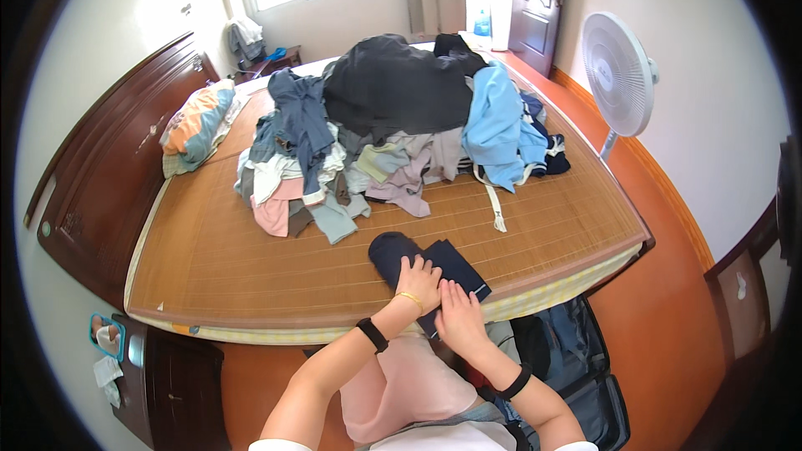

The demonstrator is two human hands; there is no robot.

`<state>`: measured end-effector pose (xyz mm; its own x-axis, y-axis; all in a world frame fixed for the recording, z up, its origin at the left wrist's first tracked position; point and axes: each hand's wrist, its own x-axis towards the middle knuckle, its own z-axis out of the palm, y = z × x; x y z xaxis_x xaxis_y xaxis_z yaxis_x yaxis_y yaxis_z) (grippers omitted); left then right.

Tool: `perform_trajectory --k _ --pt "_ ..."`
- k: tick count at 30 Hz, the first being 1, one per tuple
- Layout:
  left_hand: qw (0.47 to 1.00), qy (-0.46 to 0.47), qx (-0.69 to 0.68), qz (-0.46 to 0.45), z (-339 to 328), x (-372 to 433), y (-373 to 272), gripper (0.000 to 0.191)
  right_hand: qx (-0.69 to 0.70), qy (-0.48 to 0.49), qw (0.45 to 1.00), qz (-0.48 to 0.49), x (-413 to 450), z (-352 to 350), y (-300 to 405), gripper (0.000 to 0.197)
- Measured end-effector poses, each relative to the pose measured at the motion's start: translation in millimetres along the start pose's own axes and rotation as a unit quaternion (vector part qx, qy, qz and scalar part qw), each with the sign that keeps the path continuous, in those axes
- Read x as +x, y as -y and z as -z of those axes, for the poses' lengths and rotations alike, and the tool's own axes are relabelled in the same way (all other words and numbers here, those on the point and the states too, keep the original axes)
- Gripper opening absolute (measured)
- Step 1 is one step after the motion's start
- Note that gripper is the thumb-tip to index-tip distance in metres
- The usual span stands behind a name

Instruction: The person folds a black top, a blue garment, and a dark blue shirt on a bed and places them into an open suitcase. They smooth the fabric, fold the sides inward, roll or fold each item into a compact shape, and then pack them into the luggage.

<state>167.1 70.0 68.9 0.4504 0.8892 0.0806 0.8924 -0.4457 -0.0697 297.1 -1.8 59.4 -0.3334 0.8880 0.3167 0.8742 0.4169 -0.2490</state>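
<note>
A dark navy folded cloth garment [455, 265] lies at the near edge of the bed, with a rounded, rolled-looking part on its left and a flat squared part on its right. My left hand [418, 283] rests on the middle of it, fingers spread over the fabric. Close beside it, my right hand [460, 316] lies on the garment's near right part with its fingers stretched out. Both palms face down, and my thumbs are hard to make out. Beyond them, a big heap of clothes [401, 88] covers the middle of the bed, with black, light blue, grey and pink pieces.
The bed has a woven mat [207, 250] on top. Below its near edge, an open suitcase [604, 382] on the floor holds dark clothes. A standing fan [617, 75] is at the right. A patterned pillow [199, 122] lies by the wooden headboard [113, 169]; a nightstand [182, 382] stands near left.
</note>
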Motion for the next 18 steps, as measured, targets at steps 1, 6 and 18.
perform_trajectory --k 1,6,18 --pt "0.999 0.028 -0.008 0.018 13 -8 4 0.033 0.015 0.002 1.0 0.009 -1 5 14 0.072" --pt "0.994 0.023 -0.006 0.104 4 -55 28 0.031 -0.084 0.037 0.992 0.084 -10 0 52 0.073" --pt "0.998 -0.048 -0.035 -0.007 20 -149 49 0.074 0.02 0.05 0.984 0.168 21 -7 41 0.066"
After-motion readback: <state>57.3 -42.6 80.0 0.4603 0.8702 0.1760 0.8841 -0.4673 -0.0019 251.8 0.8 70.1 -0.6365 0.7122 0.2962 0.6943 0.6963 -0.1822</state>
